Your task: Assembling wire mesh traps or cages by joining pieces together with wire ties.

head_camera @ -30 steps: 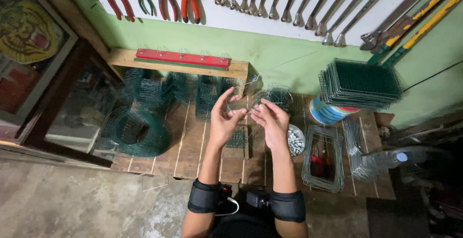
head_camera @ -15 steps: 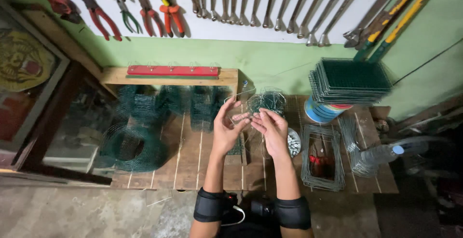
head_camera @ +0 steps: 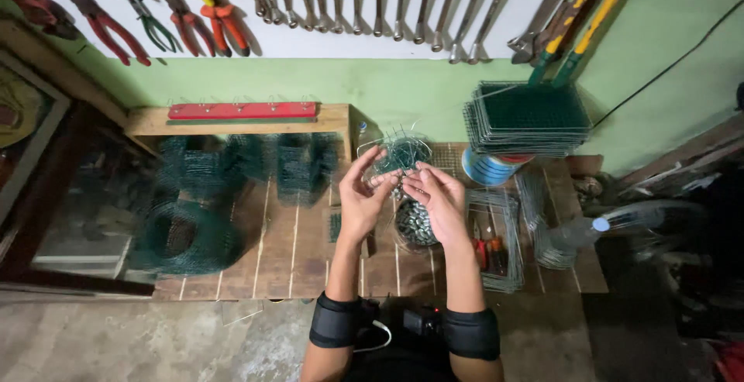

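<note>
- Both hands, the left hand (head_camera: 363,196) and right hand (head_camera: 436,200), pinch a little green wire basket (head_camera: 403,152), held up over the wooden table (head_camera: 294,250).
- Big green wire roll (head_camera: 186,236) lies far left.
- Small bowl of metal bits (head_camera: 415,223) sits under the hands.

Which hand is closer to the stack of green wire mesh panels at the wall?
The right hand. The stack of green mesh panels lies up and to its right, apart from it. The left hand is farther, on the other side of the right hand.
</note>
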